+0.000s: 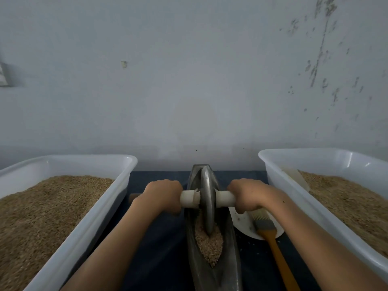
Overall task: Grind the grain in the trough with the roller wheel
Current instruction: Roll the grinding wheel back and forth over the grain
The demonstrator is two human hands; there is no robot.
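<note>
Here: two hands, left hand (162, 195) and right hand (246, 195), fingers curled round one roller wheel (207, 198) handles; two tubs.

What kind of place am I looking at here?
Probably a small hand-milling workspace, not a home kitchen. Two big white tubs of grain flank a metal trough where both hands grip a roller wheel, against a bare, scuffed wall.

white tubs (117, 181), tan grain (209, 244), grey wheel (206, 198), orange-handled brush (277, 255)
</note>
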